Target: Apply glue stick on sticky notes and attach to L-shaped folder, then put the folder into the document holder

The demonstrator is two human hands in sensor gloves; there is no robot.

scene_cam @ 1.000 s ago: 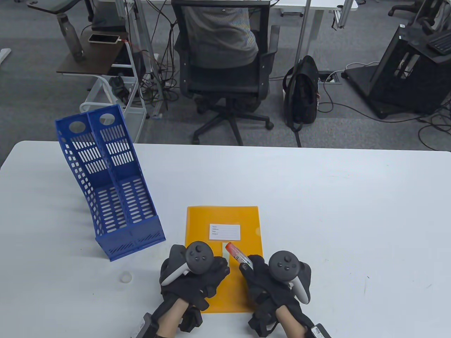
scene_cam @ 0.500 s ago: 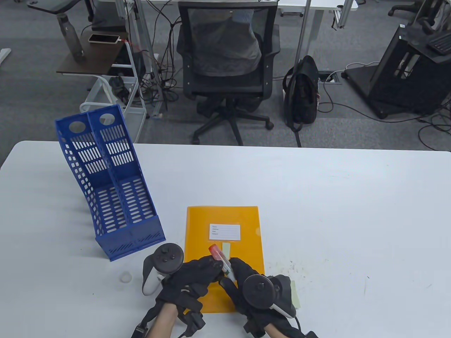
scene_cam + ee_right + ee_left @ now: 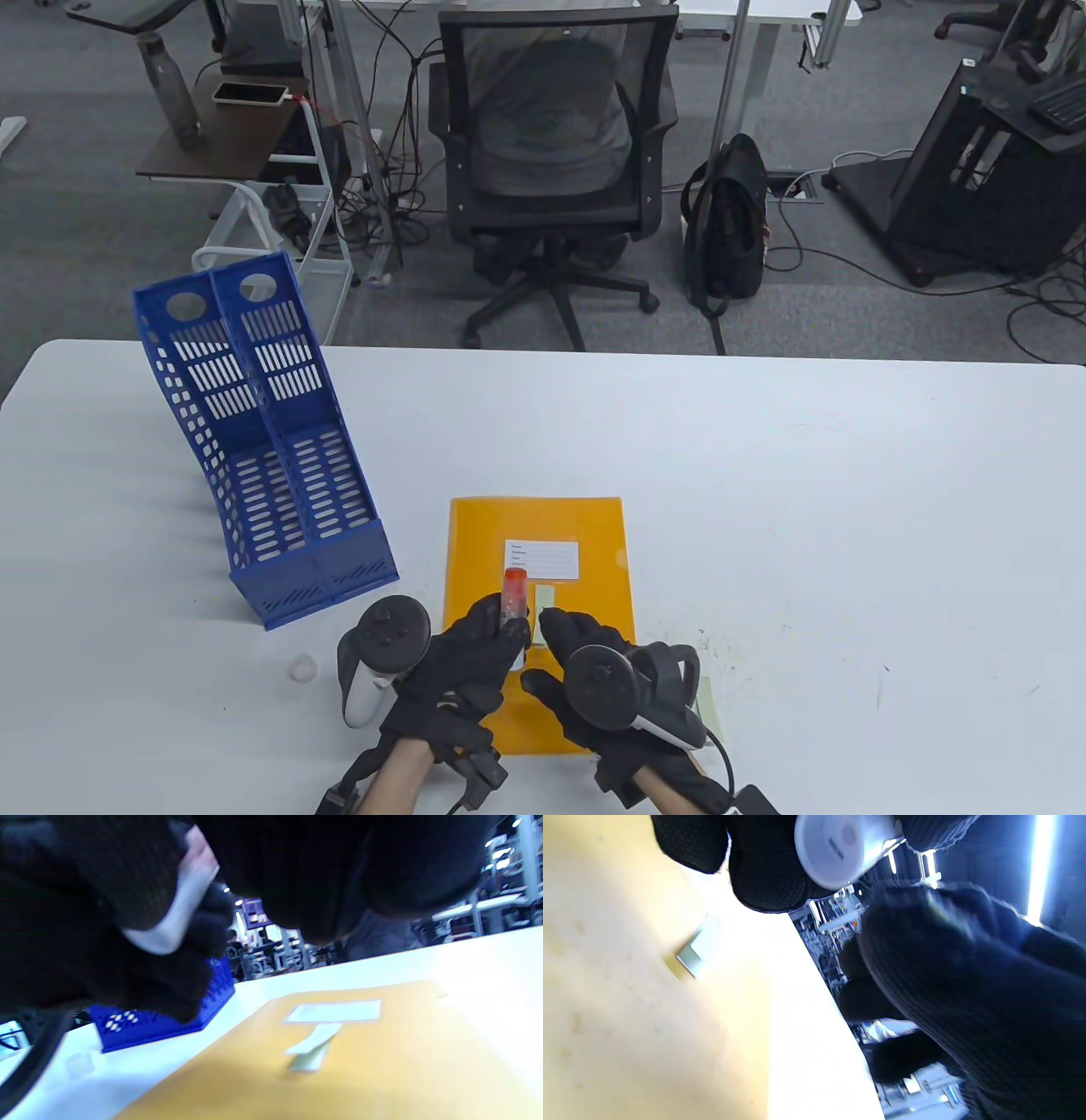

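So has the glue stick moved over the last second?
Yes. The glue stick went from the right hand to the left hand, shifting left of the sticky note on the folder.

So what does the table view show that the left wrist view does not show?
Only the table view: the blue document holder, the red end of the glue stick, the folder's white label. Only the left wrist view: the stick's round white base. Both: the yellow folder, a pale sticky note on it, the left hand gripping the stick.
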